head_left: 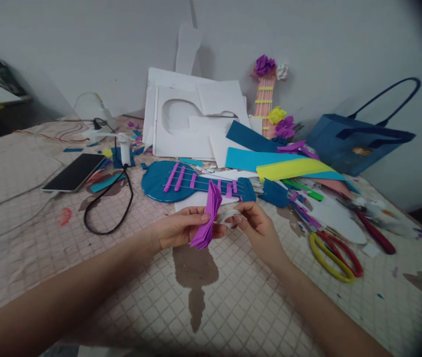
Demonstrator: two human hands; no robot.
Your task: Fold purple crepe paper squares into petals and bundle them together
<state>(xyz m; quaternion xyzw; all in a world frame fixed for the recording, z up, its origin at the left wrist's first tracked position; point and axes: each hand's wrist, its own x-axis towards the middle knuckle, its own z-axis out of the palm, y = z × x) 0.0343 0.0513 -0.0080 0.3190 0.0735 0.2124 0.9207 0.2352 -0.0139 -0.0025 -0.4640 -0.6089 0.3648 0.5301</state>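
A folded stack of purple paper (pixel 208 220), pinched at its middle so both ends fan out, is held upright by my left hand (pixel 184 225). Close beside it, my right hand (pixel 257 225) grips a small roll of clear tape (pixel 229 216) between thumb and fingers. Whether a strip of tape runs to the paper is too small to tell. Just behind my hands lies a blue paper guitar (pixel 159 182) with purple strips and thin strings across it.
Scissors (pixel 332 258) with yellow and red handles lie to the right, near coloured paper strips (pixel 289 168) and a blue bag (pixel 330 139). At left are a phone (pixel 75 172) and a black cord loop (pixel 103 231). White boards (pixel 174 144) lean on the wall beside a flower-decorated pink neck (pixel 264 104).
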